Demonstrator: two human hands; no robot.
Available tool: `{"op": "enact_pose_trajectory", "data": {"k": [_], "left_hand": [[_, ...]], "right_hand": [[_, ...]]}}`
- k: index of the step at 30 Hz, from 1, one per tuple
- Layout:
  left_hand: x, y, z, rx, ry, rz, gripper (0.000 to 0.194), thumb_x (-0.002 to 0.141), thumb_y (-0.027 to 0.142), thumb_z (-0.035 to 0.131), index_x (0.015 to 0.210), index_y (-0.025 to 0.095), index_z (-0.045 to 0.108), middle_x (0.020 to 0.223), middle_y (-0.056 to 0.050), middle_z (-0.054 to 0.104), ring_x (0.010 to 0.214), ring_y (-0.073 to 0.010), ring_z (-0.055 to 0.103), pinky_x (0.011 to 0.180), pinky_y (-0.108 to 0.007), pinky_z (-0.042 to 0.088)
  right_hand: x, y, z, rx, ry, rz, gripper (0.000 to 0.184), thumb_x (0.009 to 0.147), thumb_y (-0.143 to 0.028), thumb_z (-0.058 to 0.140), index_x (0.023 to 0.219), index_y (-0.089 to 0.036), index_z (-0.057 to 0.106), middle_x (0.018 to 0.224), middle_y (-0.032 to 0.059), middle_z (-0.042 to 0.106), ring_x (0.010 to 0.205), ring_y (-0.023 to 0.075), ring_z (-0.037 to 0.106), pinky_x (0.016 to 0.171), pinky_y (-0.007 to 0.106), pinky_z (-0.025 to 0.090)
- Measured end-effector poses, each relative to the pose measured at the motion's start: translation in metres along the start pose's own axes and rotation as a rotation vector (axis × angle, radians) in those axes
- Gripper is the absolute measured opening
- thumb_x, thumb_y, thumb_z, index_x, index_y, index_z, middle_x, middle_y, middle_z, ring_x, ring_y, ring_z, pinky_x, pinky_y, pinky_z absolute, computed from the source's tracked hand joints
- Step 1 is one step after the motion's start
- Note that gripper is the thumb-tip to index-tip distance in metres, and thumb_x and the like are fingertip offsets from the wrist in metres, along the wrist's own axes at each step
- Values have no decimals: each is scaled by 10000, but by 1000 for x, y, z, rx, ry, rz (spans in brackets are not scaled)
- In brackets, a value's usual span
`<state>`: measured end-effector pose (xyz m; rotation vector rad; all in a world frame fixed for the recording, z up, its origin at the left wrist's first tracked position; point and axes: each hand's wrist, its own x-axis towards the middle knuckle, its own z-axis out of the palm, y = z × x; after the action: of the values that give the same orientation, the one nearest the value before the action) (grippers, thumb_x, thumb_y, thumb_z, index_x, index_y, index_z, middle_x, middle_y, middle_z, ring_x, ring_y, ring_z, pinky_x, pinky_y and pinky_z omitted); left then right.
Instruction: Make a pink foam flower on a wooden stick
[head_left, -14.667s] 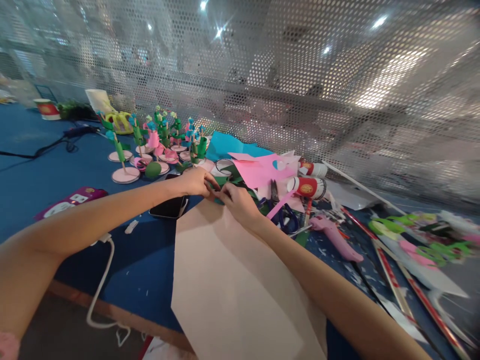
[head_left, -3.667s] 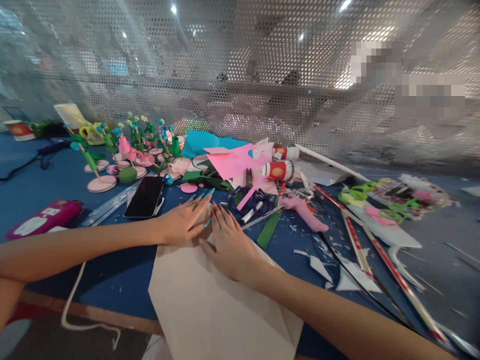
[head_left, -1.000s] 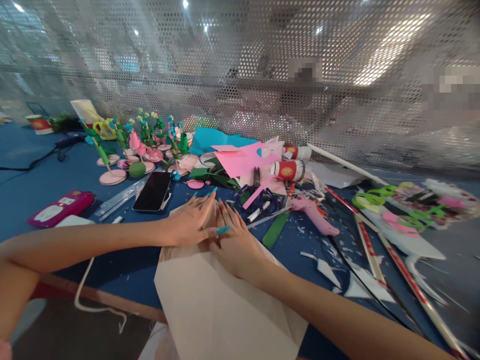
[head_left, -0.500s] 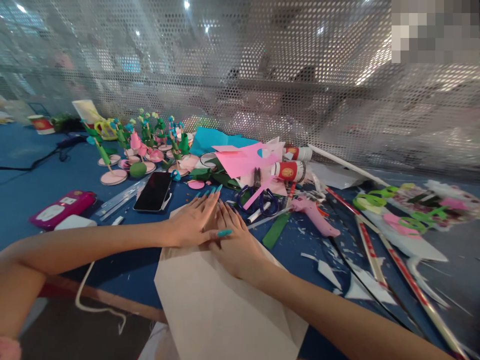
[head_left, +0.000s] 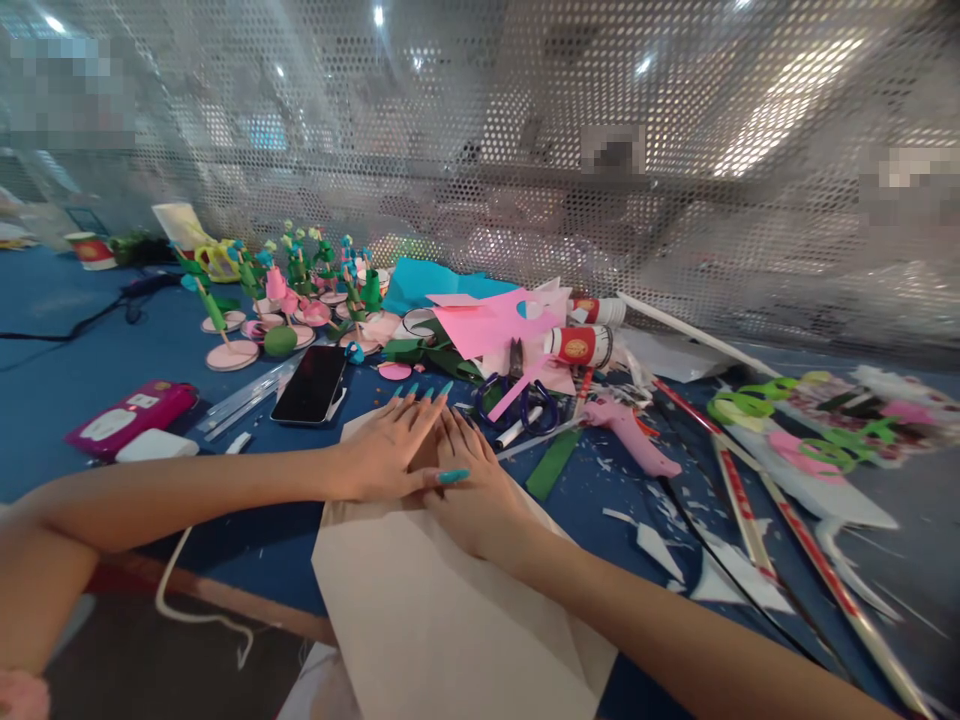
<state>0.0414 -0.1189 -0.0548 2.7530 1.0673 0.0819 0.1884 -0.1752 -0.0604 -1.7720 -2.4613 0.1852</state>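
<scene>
On our blue table [head_left: 285, 555], overhanging its near edge, we have a large cream paper sheet [head_left: 450, 620], plain, angular-cornered and faintly creased. Our left hand [head_left: 384, 455] lies flat on its far end, fingers outstretched, thumb lapping over our right hand [head_left: 476, 495], also flat, fingers close together.

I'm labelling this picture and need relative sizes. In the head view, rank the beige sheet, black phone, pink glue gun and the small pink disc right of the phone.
1. Beige sheet: clearly largest, partly from being nearest.
2. Black phone and pink glue gun: too alike to rank.
3. Small pink disc.
</scene>
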Motion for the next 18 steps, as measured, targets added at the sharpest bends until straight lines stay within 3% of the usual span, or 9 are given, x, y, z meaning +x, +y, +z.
{"op": "enact_pose_trajectory", "data": {"k": [8,11,18], "left_hand": [[-1,0,-1,35,36,26,950,801,748,232,1464,97,36,1502,-232,176,1386,-358,206,1090,-492,203],[0,0,-1,34,19,19,953,797,753,224,1464,93,58,1486,-235,229,1378,-364,226,1089,-507,193],[-1,4,-5,40,-4,-16,946,794,757,218,1468,110,69,1497,-237,187,1395,-366,167,1086,-519,208]], "right_hand": [[2,0,0,12,-27,30,730,811,-306,408,1436,10,203,1525,177,121,1414,288,102,1150,452,161],[2,0,1,22,-6,27,723,794,-278,413,1433,4,225,1518,177,134,1409,297,129,1134,480,197],[1,2,5,21,38,7,686,815,-290,386,1421,9,263,1506,185,186,1403,291,162,1136,471,198]]}}
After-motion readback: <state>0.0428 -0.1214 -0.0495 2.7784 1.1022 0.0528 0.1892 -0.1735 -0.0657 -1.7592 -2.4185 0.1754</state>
